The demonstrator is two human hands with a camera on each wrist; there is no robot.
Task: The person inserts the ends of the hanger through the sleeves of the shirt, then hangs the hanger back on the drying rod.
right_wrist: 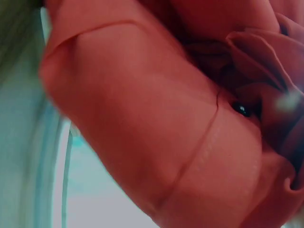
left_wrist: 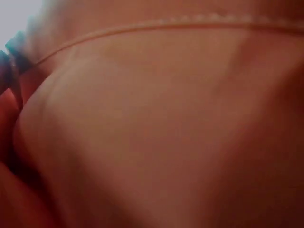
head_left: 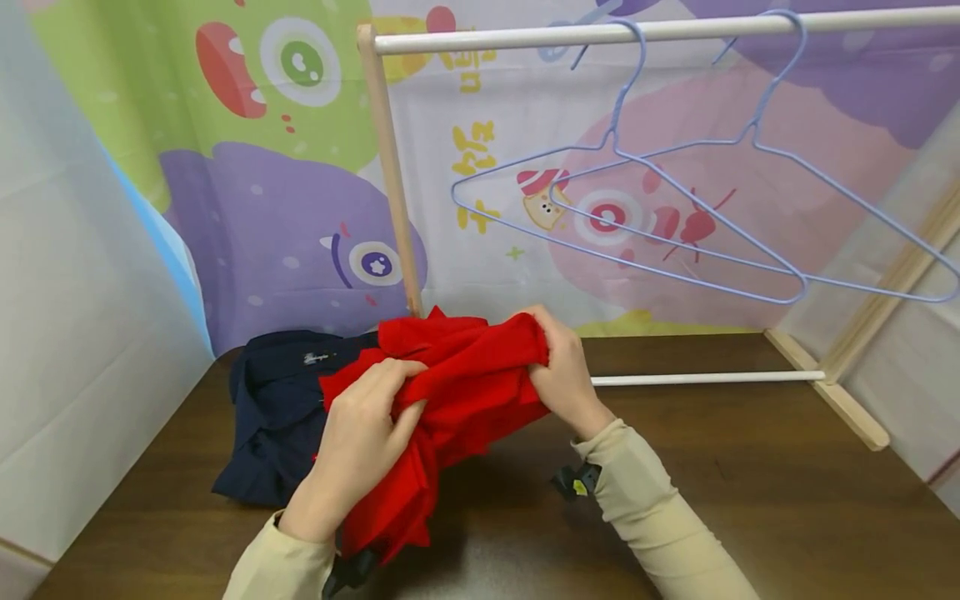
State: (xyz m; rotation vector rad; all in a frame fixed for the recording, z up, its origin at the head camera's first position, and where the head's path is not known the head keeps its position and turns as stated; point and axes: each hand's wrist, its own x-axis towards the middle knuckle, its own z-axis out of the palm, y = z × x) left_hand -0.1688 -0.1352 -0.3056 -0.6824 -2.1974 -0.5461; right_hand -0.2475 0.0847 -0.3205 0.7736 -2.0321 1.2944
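A bunched red shirt (head_left: 472, 375) is held up between both hands over the brown table. My left hand (head_left: 363, 429) pinches a fold of it between thumb and fingers, near its left part. At its upper right end, my right hand (head_left: 566, 375) grips the fabric, with part of the fingers hidden behind the cloth. From the left side the shirt hangs down in loose folds. Reddish cloth (left_wrist: 156, 118) with a stitched seam fills the left wrist view. A dark button (right_wrist: 241, 109) and a seam show on the shirt in the right wrist view.
A crumpled navy garment (head_left: 273, 417) with a small label lies on the table (head_left: 697, 500) at left, partly behind the red shirt. Behind stands a rack with a white rail (head_left: 495, 40). Two blue hangers (head_left: 617, 125) hang from it. A patterned curtain (head_left: 285, 225) forms the backdrop.
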